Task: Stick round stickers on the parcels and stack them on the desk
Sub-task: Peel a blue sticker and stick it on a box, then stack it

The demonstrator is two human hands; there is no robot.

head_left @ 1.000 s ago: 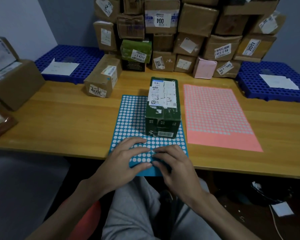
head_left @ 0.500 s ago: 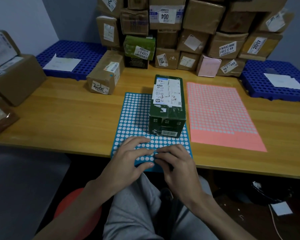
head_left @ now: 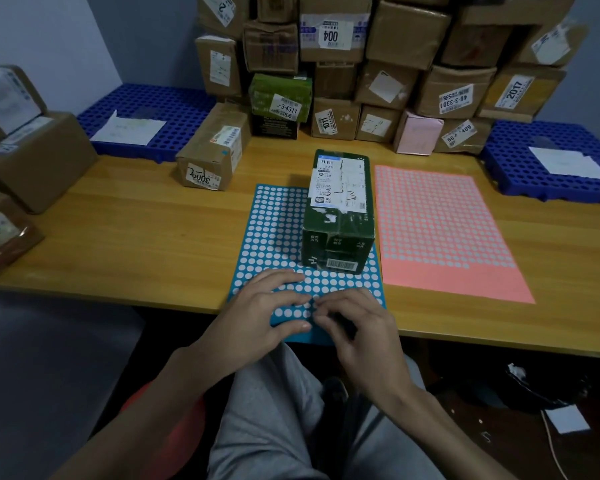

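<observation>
Wooden and yellow-toned, the table [head_left: 125,237] carries a wall of brown cardboard parcels [head_left: 388,64] stacked along its far edge. A pink sticker sheet [head_left: 440,230] lies flat to the right of centre. Just beside it on the left lies a blue sticker sheet [head_left: 274,230] covered in white round stickers, its near edge hanging over the table's front. A dark green parcel [head_left: 340,209] stands on the blue sheet's right half, just beyond the hands. The left hand [head_left: 260,310] lies flat, fingers spread, pressing the sheet's near part. The right hand [head_left: 357,327] touches it alongside, fingers curled together at a sticker; whether one is pinched, I cannot tell.
</observation>
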